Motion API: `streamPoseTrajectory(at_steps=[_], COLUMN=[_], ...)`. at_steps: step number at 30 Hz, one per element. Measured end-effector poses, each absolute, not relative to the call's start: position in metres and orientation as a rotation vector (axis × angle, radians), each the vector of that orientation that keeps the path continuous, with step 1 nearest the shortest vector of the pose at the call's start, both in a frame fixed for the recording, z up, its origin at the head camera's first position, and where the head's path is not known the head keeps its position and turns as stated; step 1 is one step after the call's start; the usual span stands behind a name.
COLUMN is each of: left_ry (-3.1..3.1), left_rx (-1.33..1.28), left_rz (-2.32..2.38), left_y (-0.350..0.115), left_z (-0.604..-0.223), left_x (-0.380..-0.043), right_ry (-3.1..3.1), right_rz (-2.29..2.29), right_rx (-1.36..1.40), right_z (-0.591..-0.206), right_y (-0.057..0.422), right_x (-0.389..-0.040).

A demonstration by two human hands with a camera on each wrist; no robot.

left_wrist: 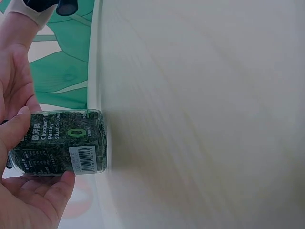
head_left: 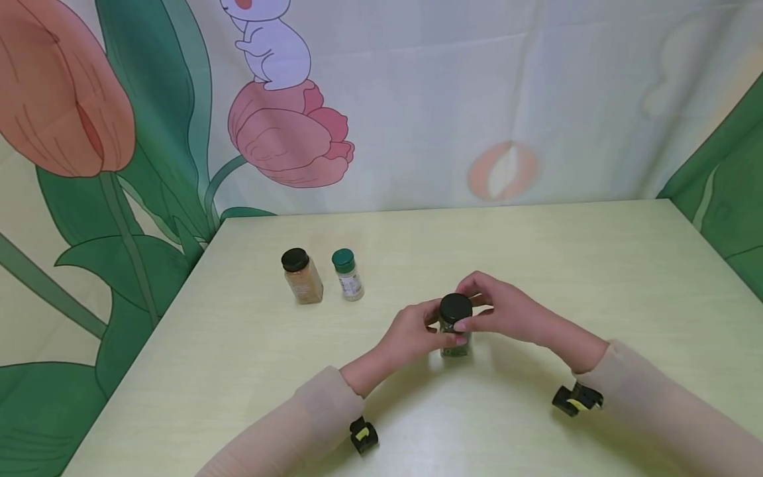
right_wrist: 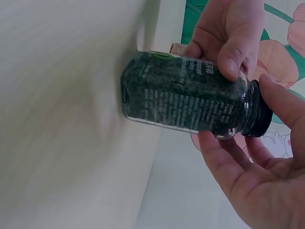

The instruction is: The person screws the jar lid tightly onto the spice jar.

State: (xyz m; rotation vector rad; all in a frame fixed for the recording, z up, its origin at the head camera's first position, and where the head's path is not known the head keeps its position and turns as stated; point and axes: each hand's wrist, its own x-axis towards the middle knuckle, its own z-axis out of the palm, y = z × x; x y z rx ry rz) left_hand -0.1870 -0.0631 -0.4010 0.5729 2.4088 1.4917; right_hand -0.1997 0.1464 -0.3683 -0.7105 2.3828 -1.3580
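Note:
A clear jar of chopped parsley with a black lid stands upright on the table. My left hand grips the jar's body from the left, thumb across its front. From the right, my right hand holds the upper part of the jar. In the right wrist view, the right thumb lies at the lid while other fingers sit along the glass and under the neck. Printed text and a barcode label show on the jar in the left wrist view.
To the left stand a black-lidded jar of tan powder and a smaller green-capped shaker. The pale wooden table meets a curtain printed with tulips and a white animal at its far edge.

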Motion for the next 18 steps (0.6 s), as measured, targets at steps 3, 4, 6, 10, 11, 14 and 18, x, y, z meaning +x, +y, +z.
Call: streamPoseTrajectory(at_steps=[3,4,6,10,11,14,18], left_ry=[2.413,2.411,2.410,2.407,2.406,2.405,2.399], left_rx=[0.576,0.575,0.572,0.563,0.562,0.546,0.521], left_rz=[1.492,1.492,1.492,1.481,1.479,1.471,1.462], left_y=[-0.063,-0.063,-0.063,-0.063,-0.063,-0.062,-0.061], left_z=[-0.401,-0.401,-0.401,-0.401,-0.400,-0.400,-0.399], left_x=[-0.187,-0.187,-0.187,-0.187,-0.187,-0.187,-0.187], right_ry=[2.420,2.432,2.444,2.380,2.352,2.269,2.191], right_rz=[-1.375,-1.377,-1.377,-1.343,-1.323,-1.237,-1.127], right_rx=[-0.699,-0.697,-0.698,-0.720,-0.726,-0.762,-0.818], right_z=[-0.371,-0.372,-0.373,-0.370,-0.368,-0.360,-0.348], right_y=[0.145,0.144,0.144,0.148,0.149,0.154,0.160], right_x=[-0.198,-0.197,-0.196,-0.199,-0.200,-0.208,-0.217])
